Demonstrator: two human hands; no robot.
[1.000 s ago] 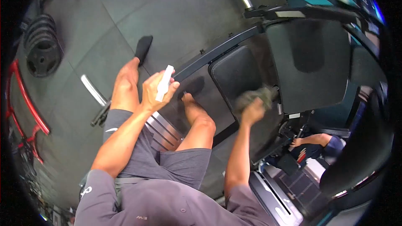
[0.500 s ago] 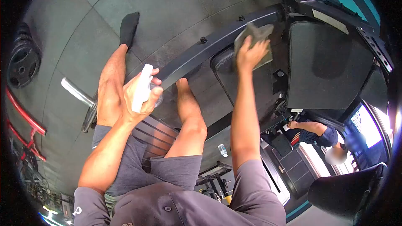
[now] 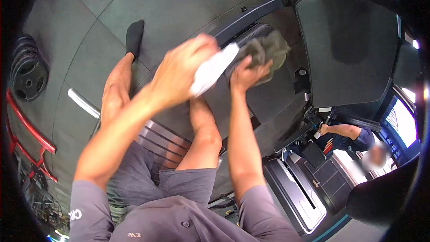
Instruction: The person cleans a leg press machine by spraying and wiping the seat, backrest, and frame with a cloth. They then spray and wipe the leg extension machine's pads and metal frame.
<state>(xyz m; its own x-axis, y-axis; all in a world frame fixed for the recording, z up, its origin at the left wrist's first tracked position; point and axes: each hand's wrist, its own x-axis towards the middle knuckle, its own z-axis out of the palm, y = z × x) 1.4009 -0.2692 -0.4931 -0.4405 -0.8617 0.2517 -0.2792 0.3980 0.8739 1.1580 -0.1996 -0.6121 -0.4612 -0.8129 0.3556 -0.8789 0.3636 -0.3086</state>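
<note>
My left hand [image 3: 181,71] is wrapped round a white spray bottle [image 3: 216,69], blurred by motion, with the white head angled up to the right. Close by on the right, my right hand [image 3: 248,74] holds a grey-green cloth [image 3: 271,54], bunched and hanging over the fingers. Both hands are over a dark bench pad [image 3: 271,96] beside a black metal frame beam [image 3: 246,18]. The bottle's head points towards the cloth; whether they touch I cannot tell.
A large black pad [image 3: 349,49] is at the upper right. Weight plates [image 3: 29,78] and a red rack [image 3: 31,127] stand at the left. Another person [image 3: 351,136] is at the lower right, near a machine [image 3: 300,197]. A metal bar [image 3: 83,103] sticks out beside my leg.
My left hand has moved up and right with the bottle. My right hand has come left and down with the cloth, which is now bunched. The view has shifted slightly.
</note>
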